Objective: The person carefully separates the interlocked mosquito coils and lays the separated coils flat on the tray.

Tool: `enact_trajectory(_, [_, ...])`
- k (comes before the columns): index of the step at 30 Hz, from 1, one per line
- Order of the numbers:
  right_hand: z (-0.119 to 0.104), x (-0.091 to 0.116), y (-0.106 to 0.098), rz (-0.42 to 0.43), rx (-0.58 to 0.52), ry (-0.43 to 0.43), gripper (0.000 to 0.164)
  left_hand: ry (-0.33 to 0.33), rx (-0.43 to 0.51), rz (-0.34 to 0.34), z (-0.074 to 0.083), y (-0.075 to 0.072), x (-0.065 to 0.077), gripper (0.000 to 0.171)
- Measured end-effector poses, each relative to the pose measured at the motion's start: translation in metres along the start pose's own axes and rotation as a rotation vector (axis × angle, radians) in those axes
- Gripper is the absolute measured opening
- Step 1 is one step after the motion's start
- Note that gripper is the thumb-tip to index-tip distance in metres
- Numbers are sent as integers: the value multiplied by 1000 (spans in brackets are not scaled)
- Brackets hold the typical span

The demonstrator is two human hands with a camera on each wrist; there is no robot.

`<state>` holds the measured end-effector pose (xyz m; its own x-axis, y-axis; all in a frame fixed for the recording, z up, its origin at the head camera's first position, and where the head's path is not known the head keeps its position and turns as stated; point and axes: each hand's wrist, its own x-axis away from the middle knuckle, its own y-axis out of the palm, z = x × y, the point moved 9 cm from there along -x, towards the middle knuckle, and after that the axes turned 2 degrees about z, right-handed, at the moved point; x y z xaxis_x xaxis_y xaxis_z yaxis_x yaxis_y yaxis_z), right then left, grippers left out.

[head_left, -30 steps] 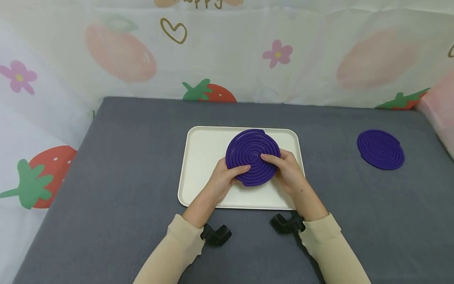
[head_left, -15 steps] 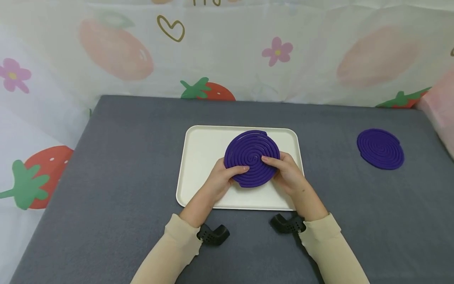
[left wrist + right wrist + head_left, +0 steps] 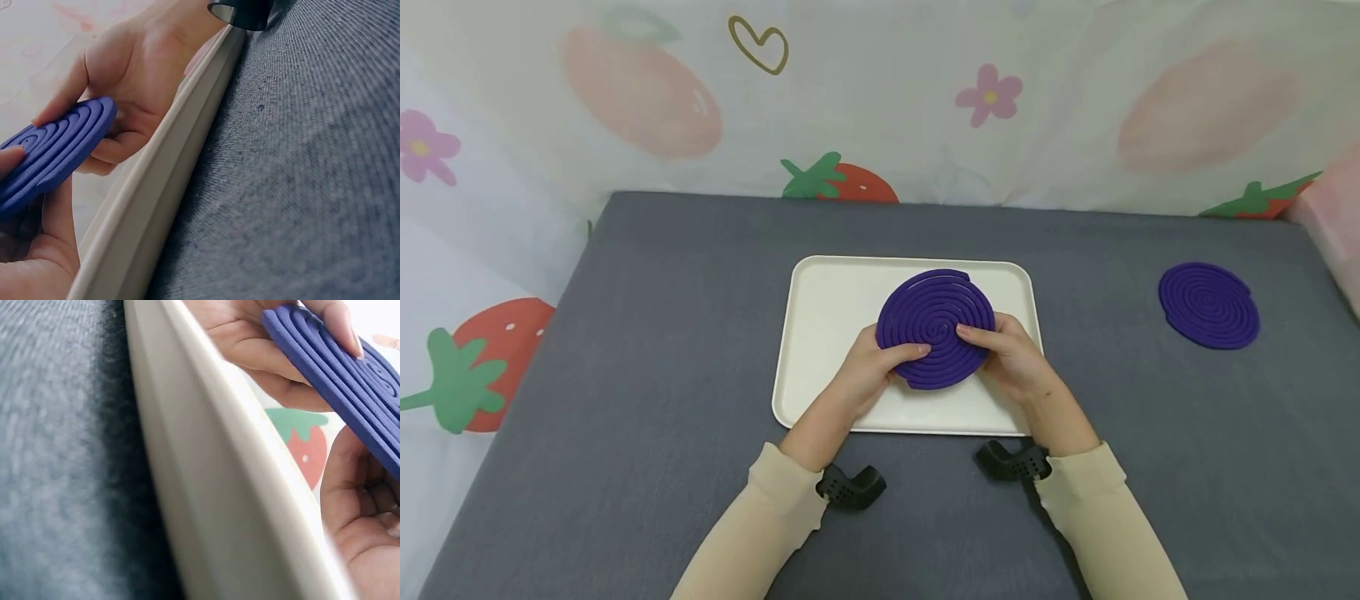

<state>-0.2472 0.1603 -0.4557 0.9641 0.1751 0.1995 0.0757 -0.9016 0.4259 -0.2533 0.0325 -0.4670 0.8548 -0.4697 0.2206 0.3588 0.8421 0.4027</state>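
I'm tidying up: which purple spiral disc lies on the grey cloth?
The far-right disc, flat on the cloth; the other disc is gripped above the tray by left hand and right hand.

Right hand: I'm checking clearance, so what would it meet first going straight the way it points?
The disc that the right hand holds; beyond it, the tray's far rim, though height above it is unclear.

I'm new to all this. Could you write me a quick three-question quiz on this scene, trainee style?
1. What holds the purple disc over the white tray?
2. True or false: a second purple disc lies to the right of the white tray.
3. Which pattern does the purple disc show? A, dots; B, a spiral; C, squares.

Key: 1. The left hand and right hand together. 2. True. 3. B.
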Motion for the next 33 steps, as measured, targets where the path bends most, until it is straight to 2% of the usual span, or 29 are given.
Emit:
enact_trajectory(8, [-3,-1,-3,99,68,-36,23,37,2,41,4,-2,-2,41])
enact_trajectory(19, [-1,1,0,32,91,-16,31,47,-5,87,4,-7,-1,31])
enact_trajectory(22, [1,1,-1,29,87,-4,30,43,-14,78,4,-7,-1,33])
enact_trajectory(28, [3,0,-3,65,85,20,24,37,2,19,3,-2,-2,39])
enact_trajectory(33, [1,0,-8,103,21,21,25,-25,30,-7,-3,2,-2,43])
